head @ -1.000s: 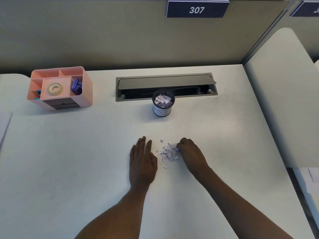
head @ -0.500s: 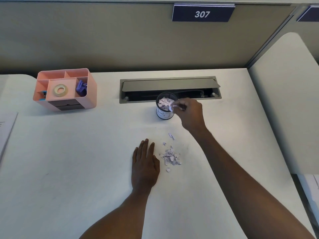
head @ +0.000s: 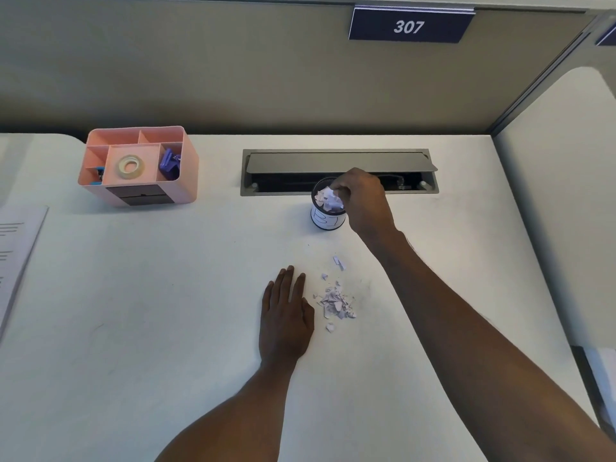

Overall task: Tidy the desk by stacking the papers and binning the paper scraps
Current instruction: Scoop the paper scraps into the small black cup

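Note:
A small black cup [head: 326,221] with a white label stands mid-desk, filled with pale paper scraps. My right hand [head: 365,201] hovers over its mouth, fingertips bunched on a white scrap at the rim. A loose pile of lilac-white paper scraps [head: 336,303] lies nearer to me, with a stray scrap [head: 338,262] just beyond it. My left hand [head: 286,315] rests flat on the desk immediately left of the pile, holding nothing. A printed sheet of paper [head: 16,248] lies at the desk's left edge, partly cut off.
A pink desk organiser [head: 186,181] with a tape roll and purple clips sits at the back left. A grey cable hatch [head: 340,161] with its lid raised is right behind the cup. A white divider panel [head: 560,195] bounds the desk on the right.
My right hand pinched scraps from the pile, carried them away from me and now sits over the cup's mouth. One scrap lies stray between pile and cup. The left hand stayed put.

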The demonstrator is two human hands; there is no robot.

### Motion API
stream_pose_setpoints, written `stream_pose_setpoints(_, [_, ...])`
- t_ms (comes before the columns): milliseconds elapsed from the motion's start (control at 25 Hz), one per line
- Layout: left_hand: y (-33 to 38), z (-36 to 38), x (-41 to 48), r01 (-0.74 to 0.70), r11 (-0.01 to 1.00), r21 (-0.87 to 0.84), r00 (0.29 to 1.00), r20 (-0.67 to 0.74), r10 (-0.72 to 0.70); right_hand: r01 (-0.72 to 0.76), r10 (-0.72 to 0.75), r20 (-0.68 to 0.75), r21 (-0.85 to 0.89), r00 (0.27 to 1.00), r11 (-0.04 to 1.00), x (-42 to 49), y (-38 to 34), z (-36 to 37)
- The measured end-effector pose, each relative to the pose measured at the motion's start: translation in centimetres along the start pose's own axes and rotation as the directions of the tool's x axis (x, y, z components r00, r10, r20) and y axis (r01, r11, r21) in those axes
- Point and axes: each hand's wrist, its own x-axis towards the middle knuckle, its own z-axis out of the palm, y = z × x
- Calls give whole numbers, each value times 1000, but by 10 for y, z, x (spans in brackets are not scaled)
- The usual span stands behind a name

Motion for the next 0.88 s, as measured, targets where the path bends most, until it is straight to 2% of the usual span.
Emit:
stream_pose_setpoints(80, [0,0,0,0,1000,3,1000,1,0,11,1,-158,79,987,997,-18,1,2])
stream_pose_setpoints(120, [0,-1,-1,0,1000,2,1000,2,0,-27,50,-185,125,982,992,-34,5,6])
stream_pose_setpoints(200, [1,-1,0,3,1000,2,1000,6,-3,-182,194,-62,165,979,969,-77,13,21])
stream_pose_setpoints(320, [1,-2,0,7,1000,4,1000,8,-7,-414,412,216,-41,885,909,-151,23,48])
stream_pose_setpoints(400, [1,-2,0,1,1000,14,1000,7,-1,-467,495,283,-163,822,869,-186,26,65])
stream_pose_setpoints(480, [1,-3,0,2,1000,15,1000,5,-2,-505,542,294,-199,787,840,-200,23,80])
stream_pose_setpoints(720, [1,-3,0,-8,1000,21,1000,6,8,-530,516,167,51,840,847,-169,22,90])
stream_pose_setpoints(800, [1,-4,-1,-10,1000,20,1000,2,9,-492,482,162,24,861,870,-154,30,84])
stream_pose_setpoints(880, [2,-4,-1,-7,1000,21,1000,2,7,-419,435,228,-119,871,900,-142,37,78])
